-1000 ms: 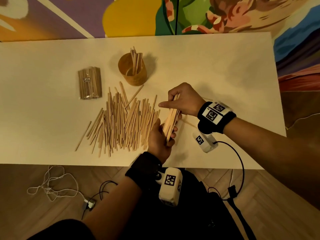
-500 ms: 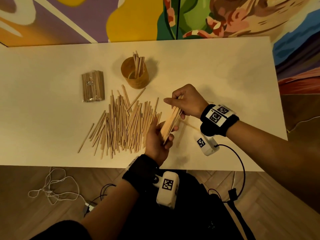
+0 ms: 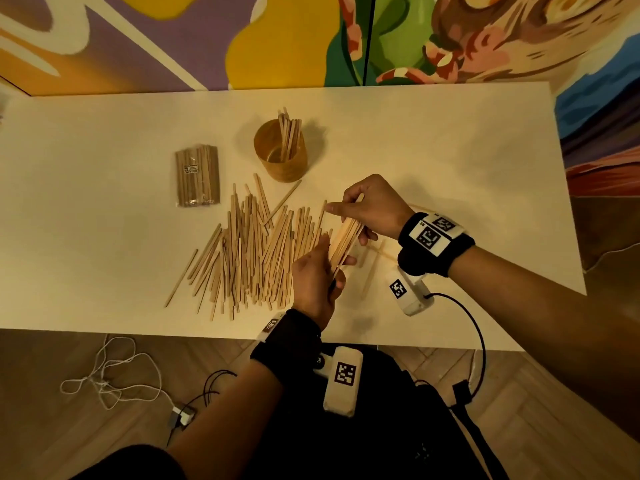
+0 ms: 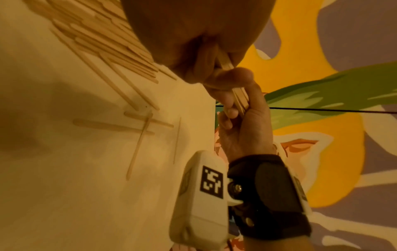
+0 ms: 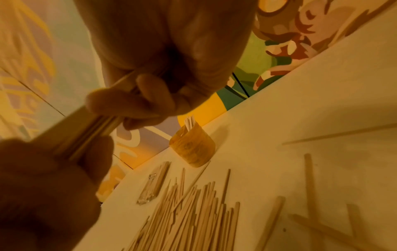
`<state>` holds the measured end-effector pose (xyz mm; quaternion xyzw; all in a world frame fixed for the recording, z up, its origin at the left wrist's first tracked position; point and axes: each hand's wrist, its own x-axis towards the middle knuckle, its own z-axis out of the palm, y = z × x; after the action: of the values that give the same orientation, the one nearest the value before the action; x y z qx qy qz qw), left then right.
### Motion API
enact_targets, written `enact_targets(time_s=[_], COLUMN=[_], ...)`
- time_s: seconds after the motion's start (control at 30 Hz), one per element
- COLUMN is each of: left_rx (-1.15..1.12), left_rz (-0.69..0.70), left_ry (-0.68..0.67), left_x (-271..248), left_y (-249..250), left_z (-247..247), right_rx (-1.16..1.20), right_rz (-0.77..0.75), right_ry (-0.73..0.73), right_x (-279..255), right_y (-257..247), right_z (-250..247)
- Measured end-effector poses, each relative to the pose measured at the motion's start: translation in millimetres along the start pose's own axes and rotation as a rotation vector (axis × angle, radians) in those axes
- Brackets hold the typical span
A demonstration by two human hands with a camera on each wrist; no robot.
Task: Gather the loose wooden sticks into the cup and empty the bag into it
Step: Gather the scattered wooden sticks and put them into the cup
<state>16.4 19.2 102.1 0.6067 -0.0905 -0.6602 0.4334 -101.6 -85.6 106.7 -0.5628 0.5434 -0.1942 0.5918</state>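
Holding a bundle of thin pale wooden sticks (image 3: 343, 242) between my left hand (image 3: 317, 284) and right hand (image 3: 372, 211) (fingers of both curled round it), its long axis points up-left at the round tan wooden cup (image 3: 281, 152), nearer my right.

A round wooden cup (image 3: 281, 154) stands upright and holds a few sticks (image 3: 289, 133). Many loose pale sticks (image 3: 256, 251) lie spread just in front of it. The sealed clear bag (image 3: 197, 174) of sticks lies flat at its left.

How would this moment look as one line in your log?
left hand: grips stick bundle | right hand: grips same | cup: few sticks | bag: unopened
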Motion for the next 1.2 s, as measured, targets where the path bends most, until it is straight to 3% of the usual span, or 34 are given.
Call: enact_targets(time_s=[0.17,0.3,0.53,0.77,1.07,1.2], left_rx=[0.279,0.337,0.385,0.347,0.377,0.423], left_rz=[-0.033,-0.119,-0.326,-0.375,-0.362,-0.326], left_ry=[-0.405,-0.597,-0.864,-0.852,-0.888,-0.855], left_x=[-0.3,9.9,26.6,29.5,39.5,43.0], left_y=[10.8,38.7,66.6,61.7,70.9,76.5], left_z=[-17.3,-27.2,-34.9,-32.8,-35.1,-38.6], right_rx=[-0.089,-0.157,-0.173,-0.272,-0.221,-0.176], right_rz=[0.016,-0.054,-0.237,-0.281,-0.269,-0.282], right_ry=[-0.106,-0.210,-0.194,-0.116,-0.147,-0.090], right_x=[8.0,6.8,11.6,13.9,18.4,23.0], right_y=[-4.2,-8.0,-15.2,-8.7,-13.0,-11.6], right_z=[-1.6,7.1,24.1,28.4,27.6,33.1])
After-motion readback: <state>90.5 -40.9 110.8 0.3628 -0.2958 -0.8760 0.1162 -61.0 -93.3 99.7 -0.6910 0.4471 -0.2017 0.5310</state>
